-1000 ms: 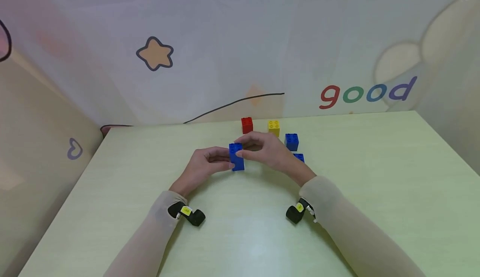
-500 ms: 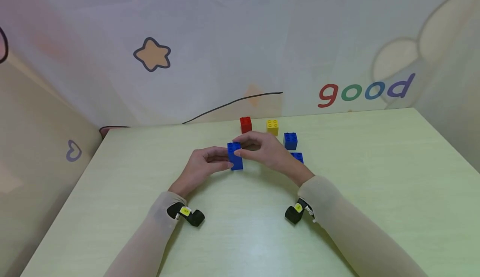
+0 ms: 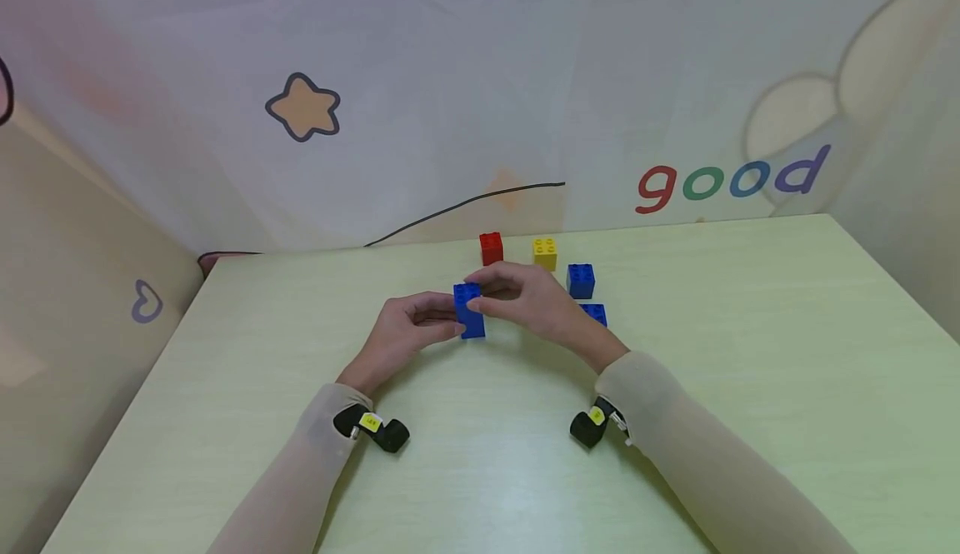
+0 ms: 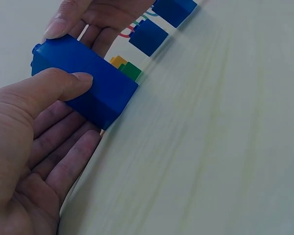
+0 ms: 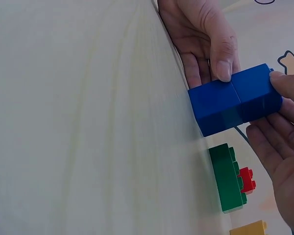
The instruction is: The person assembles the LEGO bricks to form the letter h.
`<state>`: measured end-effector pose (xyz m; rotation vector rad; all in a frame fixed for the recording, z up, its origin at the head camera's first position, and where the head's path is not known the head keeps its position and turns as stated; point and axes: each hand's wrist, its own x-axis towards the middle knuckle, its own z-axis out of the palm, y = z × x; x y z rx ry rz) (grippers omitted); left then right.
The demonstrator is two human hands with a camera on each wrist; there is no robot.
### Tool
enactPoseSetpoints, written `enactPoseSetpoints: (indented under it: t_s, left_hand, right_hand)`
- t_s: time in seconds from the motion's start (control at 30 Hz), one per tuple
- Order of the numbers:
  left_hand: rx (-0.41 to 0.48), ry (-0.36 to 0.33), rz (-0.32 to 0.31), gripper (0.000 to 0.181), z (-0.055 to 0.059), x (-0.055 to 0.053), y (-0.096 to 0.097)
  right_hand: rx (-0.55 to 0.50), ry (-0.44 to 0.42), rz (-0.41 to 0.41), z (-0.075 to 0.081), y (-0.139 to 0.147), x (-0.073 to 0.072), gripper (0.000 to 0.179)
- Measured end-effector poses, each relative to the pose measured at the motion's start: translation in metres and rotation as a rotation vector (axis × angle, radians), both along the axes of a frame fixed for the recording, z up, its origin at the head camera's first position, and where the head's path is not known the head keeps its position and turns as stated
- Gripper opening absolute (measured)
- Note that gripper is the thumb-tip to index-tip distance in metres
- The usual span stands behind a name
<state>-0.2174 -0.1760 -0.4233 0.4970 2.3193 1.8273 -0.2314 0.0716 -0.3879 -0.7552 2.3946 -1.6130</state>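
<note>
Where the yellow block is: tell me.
In the head view, the yellow block stands far back on the table, right of centre, between the red block and a blue block, beyond the right hand.

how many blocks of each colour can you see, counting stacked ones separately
Blue blocks: 4, two of them stacked
Red block: 1
Yellow block: 1
Green block: 1, seen only in the wrist views
Total: 7 visible

loose bricks (image 3: 581, 281): on table (image 3: 510, 462) | behind or right of brick stack (image 3: 472, 321)
</note>
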Motion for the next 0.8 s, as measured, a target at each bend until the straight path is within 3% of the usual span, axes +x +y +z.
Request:
enactPoseSetpoints:
  t_s: [0.8]
  left_hand:
    - [-0.015, 0.014, 0.003, 0.036, -0.0013, -0.0016, -0.0010]
  right_hand:
    - [0.051, 0.028, 0.000, 0.0036, 0.0011, -0.0003, 0.043]
